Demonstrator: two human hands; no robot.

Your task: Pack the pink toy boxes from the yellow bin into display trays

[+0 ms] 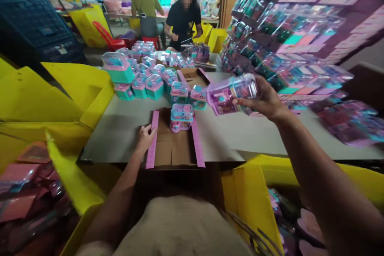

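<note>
My right hand (268, 102) is closed around a clear-topped purple toy package (223, 95), lifted above the table and tilted on its side. My left hand (145, 138) grips the left pink edge of a shallow brown cardboard tray (168, 150) at the table's front edge. Inside that tray, toward its far end, a small toy box (181, 118) with a purple base and a clear lid stands upright. Just beyond it sit more clear-lidded boxes, among them a teal-based one (179, 93) and another (198, 97).
Many packaged toys are stacked in tall tiers (294, 28) at the right. A second cardboard tray (193, 77) lies farther back. Yellow bins (249, 192) flank me, holding packages. Across the table sits a person in black (183, 20); another person (147, 4) is behind.
</note>
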